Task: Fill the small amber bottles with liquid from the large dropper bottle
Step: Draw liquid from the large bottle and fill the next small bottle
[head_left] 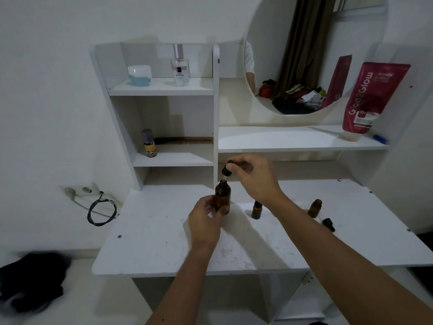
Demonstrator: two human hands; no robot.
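The large amber dropper bottle (pixel 223 195) stands upright on the white table (pixel 164 242), and my left hand (pixel 206 221) grips its lower body. My right hand (pixel 253 177) pinches the black dropper cap (pixel 226 170) just above the bottle's neck, its glass tube reaching into the mouth. One small amber bottle (pixel 256 209) with a dark top stands right of the large one, partly behind my right forearm. A second small amber bottle (pixel 314 208) stands open farther right. A loose black dropper cap (pixel 328 225) lies on the table beside it.
White shelves rise behind the table, holding a small yellow bottle (pixel 149 143), a comb, a perfume bottle (pixel 180 66) and a jar (pixel 139 75). A red tube (pixel 370 99) leans by a round mirror (pixel 304 55). A socket with black cable (pixel 98 207) is at the left wall.
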